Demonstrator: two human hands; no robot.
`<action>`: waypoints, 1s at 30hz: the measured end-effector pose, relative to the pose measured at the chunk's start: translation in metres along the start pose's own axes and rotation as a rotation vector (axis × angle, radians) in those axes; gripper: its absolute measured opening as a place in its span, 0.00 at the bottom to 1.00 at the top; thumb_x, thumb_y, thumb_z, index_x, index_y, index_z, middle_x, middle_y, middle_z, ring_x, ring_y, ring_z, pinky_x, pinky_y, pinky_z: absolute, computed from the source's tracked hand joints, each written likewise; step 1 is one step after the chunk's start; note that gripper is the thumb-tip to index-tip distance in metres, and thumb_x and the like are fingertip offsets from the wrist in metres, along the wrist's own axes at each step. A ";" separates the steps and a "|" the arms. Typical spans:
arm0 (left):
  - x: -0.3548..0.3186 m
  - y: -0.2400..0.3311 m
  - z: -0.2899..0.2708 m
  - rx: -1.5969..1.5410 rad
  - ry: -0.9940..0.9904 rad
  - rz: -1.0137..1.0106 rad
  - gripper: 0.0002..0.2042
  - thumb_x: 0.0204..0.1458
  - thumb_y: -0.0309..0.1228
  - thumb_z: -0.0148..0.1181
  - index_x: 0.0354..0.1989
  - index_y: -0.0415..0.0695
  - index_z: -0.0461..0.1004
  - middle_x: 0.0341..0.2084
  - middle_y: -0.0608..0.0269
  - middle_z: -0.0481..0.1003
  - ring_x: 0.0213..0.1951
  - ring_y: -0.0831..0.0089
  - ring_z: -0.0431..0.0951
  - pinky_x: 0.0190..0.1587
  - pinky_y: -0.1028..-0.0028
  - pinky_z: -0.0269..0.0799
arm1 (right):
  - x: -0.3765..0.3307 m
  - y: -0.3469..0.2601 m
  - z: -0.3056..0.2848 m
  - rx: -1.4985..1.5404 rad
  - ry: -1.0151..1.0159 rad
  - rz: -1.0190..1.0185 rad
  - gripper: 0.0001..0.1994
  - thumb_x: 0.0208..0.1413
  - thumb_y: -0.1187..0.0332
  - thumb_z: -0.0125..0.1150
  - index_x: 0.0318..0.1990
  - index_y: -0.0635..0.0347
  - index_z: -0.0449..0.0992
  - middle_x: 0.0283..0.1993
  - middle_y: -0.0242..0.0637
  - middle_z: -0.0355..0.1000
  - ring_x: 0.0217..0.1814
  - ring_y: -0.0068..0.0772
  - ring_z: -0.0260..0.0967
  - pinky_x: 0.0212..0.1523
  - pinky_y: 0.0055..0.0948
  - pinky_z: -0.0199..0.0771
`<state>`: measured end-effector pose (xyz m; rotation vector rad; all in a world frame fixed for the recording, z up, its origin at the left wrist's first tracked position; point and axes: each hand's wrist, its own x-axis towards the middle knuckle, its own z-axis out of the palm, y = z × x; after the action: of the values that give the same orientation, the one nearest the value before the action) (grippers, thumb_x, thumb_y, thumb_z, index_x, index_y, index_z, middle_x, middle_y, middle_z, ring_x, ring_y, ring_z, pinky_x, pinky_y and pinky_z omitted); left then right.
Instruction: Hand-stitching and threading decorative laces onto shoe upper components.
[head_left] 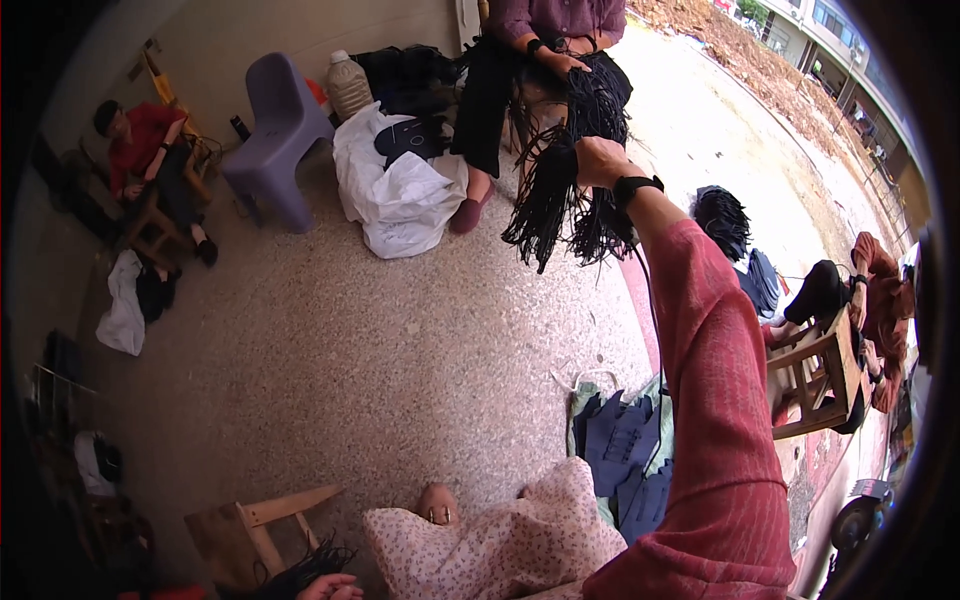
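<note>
My right hand [598, 160], on an arm in a pink-red sleeve with a black wrist band, is stretched out ahead and shut on a bundle of long black strips [560, 215] that hangs below it. The bundle is held up just in front of a seated person in a purple top [560, 15], whose own hands rest on more black strips [600, 85] in their lap. Only part of my left hand [332, 588] shows at the bottom edge, next to some black strands [300, 572]; its grip is hidden. My lap is covered in flowered cloth [500, 545].
A purple plastic chair [275, 140], a plastic jug [348, 85] and a white bag [400, 200] stand ahead on the left. Blue fabric pieces [625, 450] lie by my right leg. Wooden stools [260, 525] [815, 375] stand near. Other people sit at left [145, 140] and right [880, 300].
</note>
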<state>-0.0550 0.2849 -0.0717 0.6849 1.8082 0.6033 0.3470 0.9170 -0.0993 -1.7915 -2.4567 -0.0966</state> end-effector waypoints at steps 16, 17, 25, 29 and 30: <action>-0.007 -0.018 -0.003 -0.009 0.006 -0.041 0.14 0.61 0.34 0.54 0.50 0.38 0.74 0.37 0.62 0.78 0.38 0.75 0.76 0.41 0.75 0.72 | 0.013 -0.029 -0.010 -0.081 -0.012 0.023 0.12 0.42 0.70 0.62 0.34 0.66 0.80 0.38 0.53 0.77 0.45 0.50 0.76 0.46 0.40 0.77; -0.007 -0.020 -0.003 -0.010 0.005 -0.038 0.14 0.61 0.34 0.54 0.50 0.38 0.74 0.37 0.63 0.78 0.38 0.76 0.76 0.41 0.76 0.72 | 0.013 -0.030 -0.011 -0.086 -0.028 0.025 0.11 0.42 0.70 0.61 0.34 0.66 0.79 0.38 0.53 0.77 0.46 0.50 0.76 0.47 0.39 0.77; -0.009 -0.007 -0.015 -0.035 0.017 -0.064 0.14 0.61 0.34 0.55 0.50 0.39 0.74 0.35 0.64 0.78 0.37 0.76 0.76 0.40 0.77 0.71 | 0.003 -0.034 -0.025 0.011 0.229 0.036 0.12 0.38 0.68 0.67 0.32 0.63 0.77 0.31 0.52 0.76 0.38 0.52 0.76 0.37 0.43 0.76; -0.022 -0.039 -0.010 -0.194 -0.010 -0.049 0.14 0.61 0.33 0.55 0.51 0.39 0.73 0.35 0.64 0.77 0.36 0.78 0.75 0.40 0.78 0.71 | -0.134 -0.068 0.110 0.257 0.266 0.157 0.07 0.40 0.67 0.60 0.27 0.59 0.74 0.25 0.54 0.74 0.31 0.58 0.74 0.39 0.48 0.73; -0.019 -0.052 -0.012 -0.225 -0.020 -0.074 0.14 0.61 0.33 0.56 0.51 0.39 0.72 0.35 0.64 0.77 0.36 0.79 0.75 0.39 0.78 0.71 | -0.159 -0.086 0.101 0.403 0.300 0.186 0.08 0.39 0.67 0.61 0.29 0.59 0.74 0.23 0.55 0.73 0.31 0.61 0.73 0.39 0.49 0.73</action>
<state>-0.0700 0.2338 -0.0910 0.4683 1.7071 0.7345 0.3092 0.7519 -0.2177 -1.6738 -1.9308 0.1265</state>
